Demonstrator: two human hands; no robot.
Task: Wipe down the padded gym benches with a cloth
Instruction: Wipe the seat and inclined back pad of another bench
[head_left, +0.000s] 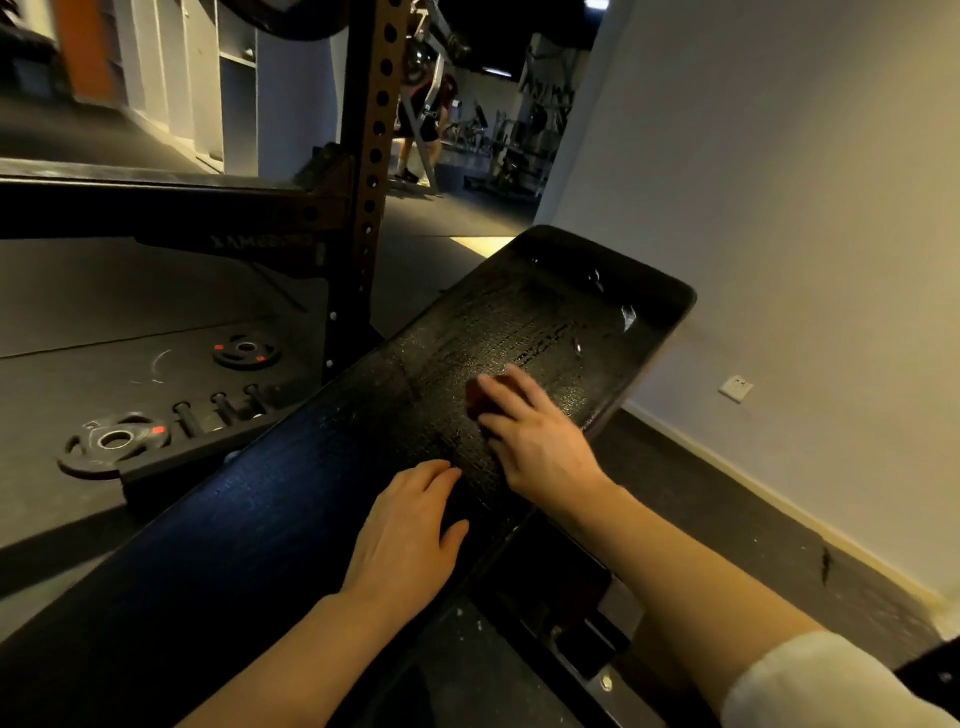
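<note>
A long black padded bench (291, 499) runs diagonally from the lower left to the upper right, and its far half glistens with wet streaks. My right hand (535, 436) lies flat on the pad with straight fingers and presses a small dark red cloth (475, 397), which shows only at my fingertips. My left hand (410, 535) rests flat on the pad just behind it, fingers straight, holding nothing.
A squat rack upright (376, 171) with holes stands left of the bench. Weight plates (117, 441) (247, 351) lie on the rubber floor at left. A white wall (805, 234) with a socket (736, 387) is at right. A person (423, 119) stands far back.
</note>
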